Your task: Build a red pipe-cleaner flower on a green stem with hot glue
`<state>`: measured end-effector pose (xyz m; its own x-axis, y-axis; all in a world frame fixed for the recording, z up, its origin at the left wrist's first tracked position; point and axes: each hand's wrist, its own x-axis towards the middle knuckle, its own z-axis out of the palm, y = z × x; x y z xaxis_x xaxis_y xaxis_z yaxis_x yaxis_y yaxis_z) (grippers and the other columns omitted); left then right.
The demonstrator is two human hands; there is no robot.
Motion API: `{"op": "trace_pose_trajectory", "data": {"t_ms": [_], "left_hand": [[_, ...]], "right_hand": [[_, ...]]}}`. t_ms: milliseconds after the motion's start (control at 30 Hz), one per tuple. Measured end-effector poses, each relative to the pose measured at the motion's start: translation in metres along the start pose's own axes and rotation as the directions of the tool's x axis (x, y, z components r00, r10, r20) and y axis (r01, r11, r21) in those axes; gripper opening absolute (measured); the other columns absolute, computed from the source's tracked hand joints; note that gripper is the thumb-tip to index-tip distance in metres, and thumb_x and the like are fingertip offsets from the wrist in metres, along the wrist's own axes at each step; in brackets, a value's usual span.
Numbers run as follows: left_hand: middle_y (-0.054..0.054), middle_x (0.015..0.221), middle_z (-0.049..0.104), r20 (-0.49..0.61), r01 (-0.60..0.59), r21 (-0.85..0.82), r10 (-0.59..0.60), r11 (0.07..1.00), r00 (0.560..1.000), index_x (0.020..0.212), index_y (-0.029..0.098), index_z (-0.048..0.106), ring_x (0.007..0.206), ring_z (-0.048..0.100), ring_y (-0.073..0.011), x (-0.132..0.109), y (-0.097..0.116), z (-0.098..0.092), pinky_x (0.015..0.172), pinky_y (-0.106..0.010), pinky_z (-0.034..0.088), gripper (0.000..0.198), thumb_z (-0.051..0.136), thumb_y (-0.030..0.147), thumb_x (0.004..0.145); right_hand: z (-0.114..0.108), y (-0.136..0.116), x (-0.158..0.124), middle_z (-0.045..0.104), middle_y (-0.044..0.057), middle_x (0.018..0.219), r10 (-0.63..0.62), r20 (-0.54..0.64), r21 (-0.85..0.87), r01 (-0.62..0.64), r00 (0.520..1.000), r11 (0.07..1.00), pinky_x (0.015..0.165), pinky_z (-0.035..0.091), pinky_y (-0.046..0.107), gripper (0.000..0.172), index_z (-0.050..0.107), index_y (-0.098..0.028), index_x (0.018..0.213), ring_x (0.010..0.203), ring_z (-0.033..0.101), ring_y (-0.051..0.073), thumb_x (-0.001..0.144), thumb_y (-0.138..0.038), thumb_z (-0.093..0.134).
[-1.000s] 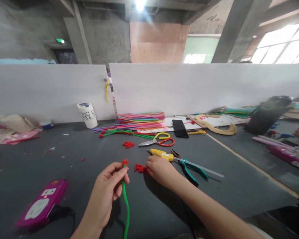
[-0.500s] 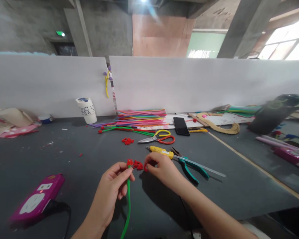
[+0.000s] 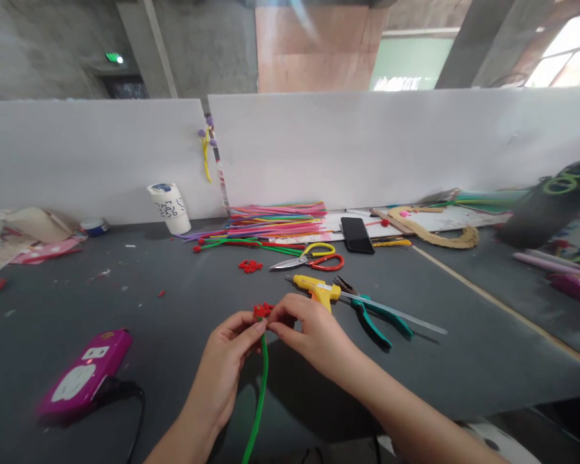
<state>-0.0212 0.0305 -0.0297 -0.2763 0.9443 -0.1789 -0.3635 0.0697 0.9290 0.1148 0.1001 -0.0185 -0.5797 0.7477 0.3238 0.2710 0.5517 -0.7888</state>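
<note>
Low over the tabletop (image 3: 174,309), the left hand (image 3: 223,370) pinches a green stem (image 3: 260,393), grip closed just below its red bud (image 3: 261,310). The right hand (image 3: 314,335) pinches the bud, grip narrow. Beyond lie a glue gun (image 3: 316,287), scissors (image 3: 309,261) and a phone (image 3: 356,234). A far cup (image 3: 170,209) bears black scribbles, unreadable.

The person's left hand (image 3: 227,364) and right hand (image 3: 312,335) are bare, with slim bare forearms reaching the frame's edge.
</note>
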Motion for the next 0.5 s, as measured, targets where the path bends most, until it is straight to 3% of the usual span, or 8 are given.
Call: {"op": "trace_pose_trajectory", "data": {"t_ms": [300,500], "left_hand": [[0.001,0.065,0.069,0.044,0.113,-0.178,-0.107,0.978,0.993,0.072,0.018,0.076,0.057,0.058,-0.0066,-0.008,0.009,0.003,0.058,-0.015,0.046,0.008,0.079,0.02,0.065],[0.0,0.063,0.069,0.058,0.157,-0.153,-0.15,0.976,0.987,0.07,0.016,0.074,0.056,0.058,-0.0063,-0.018,0.013,0.004,0.056,-0.013,0.045,0.003,0.076,0.016,0.068]], "right_hand": [[-0.006,-0.013,-0.007,0.061,-0.002,0.07,0.039,-0.011,0.181,-0.036,0.999,0.983,0.063,0.044,0.025,0.011,0.059,-0.018,0.071,0.067,0.056,0.013,0.08,-0.012,0.059],[-0.022,-0.023,-0.01,0.06,-0.003,0.07,0.057,-0.027,0.278,-0.047,0.998,0.959,0.06,0.045,0.022,0.007,0.06,-0.018,0.074,0.065,0.056,0.011,0.079,-0.014,0.061]]}}
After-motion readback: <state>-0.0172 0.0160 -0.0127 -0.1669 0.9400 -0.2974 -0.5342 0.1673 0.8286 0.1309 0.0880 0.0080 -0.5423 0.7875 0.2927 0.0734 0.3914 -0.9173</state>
